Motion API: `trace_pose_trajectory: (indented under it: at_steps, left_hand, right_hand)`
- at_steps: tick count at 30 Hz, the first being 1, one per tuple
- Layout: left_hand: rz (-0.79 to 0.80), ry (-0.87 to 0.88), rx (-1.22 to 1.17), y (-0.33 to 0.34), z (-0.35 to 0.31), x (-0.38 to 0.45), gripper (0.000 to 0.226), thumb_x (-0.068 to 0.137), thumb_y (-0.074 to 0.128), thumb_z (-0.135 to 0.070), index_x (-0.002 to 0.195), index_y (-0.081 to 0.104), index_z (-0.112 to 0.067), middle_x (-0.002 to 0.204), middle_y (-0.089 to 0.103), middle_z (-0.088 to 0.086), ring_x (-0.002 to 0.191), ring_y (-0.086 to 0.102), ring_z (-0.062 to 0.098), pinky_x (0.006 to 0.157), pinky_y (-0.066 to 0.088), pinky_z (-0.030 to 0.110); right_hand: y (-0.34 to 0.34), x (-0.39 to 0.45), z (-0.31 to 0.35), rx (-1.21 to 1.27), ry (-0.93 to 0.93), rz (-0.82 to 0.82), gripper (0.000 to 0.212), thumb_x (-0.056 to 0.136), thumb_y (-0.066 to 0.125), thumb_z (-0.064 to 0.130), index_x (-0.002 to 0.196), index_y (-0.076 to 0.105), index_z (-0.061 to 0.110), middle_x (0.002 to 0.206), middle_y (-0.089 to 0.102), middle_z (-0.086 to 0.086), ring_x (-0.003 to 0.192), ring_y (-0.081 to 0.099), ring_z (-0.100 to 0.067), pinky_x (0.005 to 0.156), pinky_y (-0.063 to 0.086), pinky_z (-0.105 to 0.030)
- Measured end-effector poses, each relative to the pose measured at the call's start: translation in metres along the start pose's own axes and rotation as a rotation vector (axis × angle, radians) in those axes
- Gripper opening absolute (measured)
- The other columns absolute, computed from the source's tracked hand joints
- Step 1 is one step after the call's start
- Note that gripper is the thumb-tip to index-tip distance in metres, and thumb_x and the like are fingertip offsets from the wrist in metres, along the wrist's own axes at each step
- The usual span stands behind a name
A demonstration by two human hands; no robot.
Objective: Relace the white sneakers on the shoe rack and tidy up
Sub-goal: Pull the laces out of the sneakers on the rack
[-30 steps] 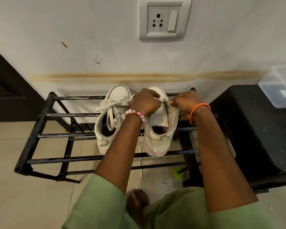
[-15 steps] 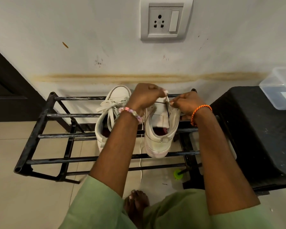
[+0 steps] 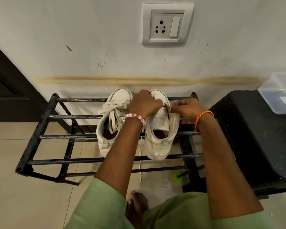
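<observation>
Two white sneakers stand side by side on the black metal shoe rack [image 3: 40,129], toes to the wall. The left sneaker [image 3: 111,123] is laced, its lace ends loose over the tongue. The right sneaker [image 3: 160,136] has its tongue bare. My left hand [image 3: 144,104], with a pink bead bracelet, curls over the right sneaker's front. My right hand [image 3: 186,109], with an orange wrist thread, pinches a lace end [image 3: 167,105] at the shoe's right edge. A white lace [image 3: 140,162] hangs down between the sneakers towards the floor.
A black stool [image 3: 254,138] stands right of the rack, with a clear plastic box [image 3: 281,93] on it. A green object [image 3: 177,176] lies on the floor under the rack. My bare foot [image 3: 136,207] is on the tiles below. A wall socket [image 3: 167,24] sits above.
Both hands have dropped a little onto the right sneaker's front after lifting. My right hand has pulled the lace end out to the right.
</observation>
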State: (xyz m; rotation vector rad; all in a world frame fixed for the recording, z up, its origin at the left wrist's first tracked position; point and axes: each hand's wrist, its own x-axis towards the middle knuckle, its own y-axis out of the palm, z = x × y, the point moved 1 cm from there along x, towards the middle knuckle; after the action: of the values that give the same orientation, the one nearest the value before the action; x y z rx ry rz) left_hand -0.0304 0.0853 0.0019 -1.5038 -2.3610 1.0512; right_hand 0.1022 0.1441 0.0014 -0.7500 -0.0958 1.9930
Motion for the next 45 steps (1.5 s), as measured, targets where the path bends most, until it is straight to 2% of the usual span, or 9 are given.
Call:
trace_pose_trajectory:
  at_steps: [8,12,17,22,26,29,36,42,45]
  left_hand:
    - [-0.129,0.078,0.212,0.015,-0.003,-0.002,0.02,0.082,0.065,-0.027,0.098,0.074,-0.018,0.104,0.07,0.003,0.105,0.059,0.025,0.091,0.042,0.038]
    - [-0.171,0.077,0.098,0.012,-0.003,0.002,0.015,0.083,0.065,-0.032,0.093,0.073,-0.026,0.119,0.056,0.004,0.121,0.042,0.028,0.098,0.037,0.042]
    - [-0.211,0.029,-0.565,-0.018,-0.012,0.004,0.007,0.067,0.071,-0.035,0.063,0.07,-0.029,0.094,0.07,-0.007,0.11,0.056,0.018,0.09,0.045,0.032]
    - [-0.091,0.051,-0.894,-0.033,-0.02,0.002,0.017,0.09,0.049,-0.008,0.077,0.059,-0.013,0.081,0.071,0.0,0.091,0.064,0.011,0.074,0.042,0.021]
    - [-0.175,0.025,-0.516,-0.018,-0.007,0.006,0.013,0.087,0.05,-0.013,0.098,0.056,-0.012,0.088,0.061,-0.002,0.071,0.055,0.012,0.07,0.044,0.027]
    - [-0.05,0.028,-0.11,-0.002,0.004,0.005,0.032,0.081,0.059,-0.031,0.113,0.06,-0.024,0.118,0.062,0.0,0.104,0.059,0.023,0.093,0.047,0.038]
    - [-0.038,0.042,0.201,0.013,0.001,0.001,0.019,0.081,0.065,-0.039,0.094,0.074,-0.03,0.106,0.07,-0.003,0.107,0.058,0.025,0.1,0.037,0.045]
    - [-0.006,0.061,-0.268,-0.005,0.003,0.006,0.015,0.081,0.069,-0.018,0.067,0.069,-0.024,0.084,0.071,-0.002,0.093,0.065,0.018,0.093,0.05,0.04]
    - [0.032,0.108,-0.567,-0.027,-0.009,0.002,0.011,0.085,0.066,-0.01,0.076,0.068,-0.018,0.089,0.07,-0.003,0.089,0.062,0.004,0.081,0.048,0.014]
  right_hand:
    - [-0.001,0.001,0.0,-0.037,-0.009,-0.007,0.013,0.086,0.064,0.006,0.076,0.062,0.015,0.083,0.062,-0.005,0.091,0.061,-0.024,0.082,0.054,-0.04]
    - [-0.002,-0.004,0.002,0.033,0.009,0.013,0.009,0.086,0.062,0.002,0.08,0.062,0.008,0.078,0.06,-0.005,0.074,0.059,-0.017,0.055,0.055,-0.025]
    - [-0.002,-0.003,0.003,0.043,0.023,0.017,0.011,0.086,0.063,0.003,0.078,0.061,0.011,0.082,0.062,-0.006,0.074,0.06,-0.016,0.059,0.052,-0.028]
    - [0.0,-0.005,0.003,0.037,0.014,0.004,0.005,0.087,0.062,0.003,0.084,0.062,0.007,0.082,0.061,-0.006,0.071,0.059,-0.015,0.055,0.05,-0.026]
    - [0.0,-0.004,0.002,0.037,0.01,-0.006,0.006,0.087,0.063,0.004,0.093,0.062,0.005,0.081,0.06,-0.005,0.072,0.058,-0.015,0.055,0.05,-0.025]
    - [0.0,-0.003,0.002,0.034,0.015,-0.01,0.003,0.086,0.063,0.003,0.089,0.064,0.006,0.083,0.062,-0.007,0.075,0.06,-0.018,0.057,0.051,-0.027]
    - [0.001,-0.003,0.003,0.026,0.016,-0.013,0.005,0.086,0.063,0.003,0.082,0.063,0.007,0.081,0.061,-0.006,0.073,0.059,-0.016,0.055,0.05,-0.027]
    - [0.001,-0.007,0.004,0.07,0.024,0.003,0.015,0.086,0.062,0.001,0.074,0.059,0.01,0.075,0.06,-0.004,0.067,0.058,-0.014,0.048,0.054,-0.022]
    - [0.001,-0.008,0.005,0.071,0.025,0.0,0.015,0.087,0.062,0.001,0.075,0.059,0.01,0.076,0.06,-0.004,0.068,0.058,-0.015,0.054,0.052,-0.026]
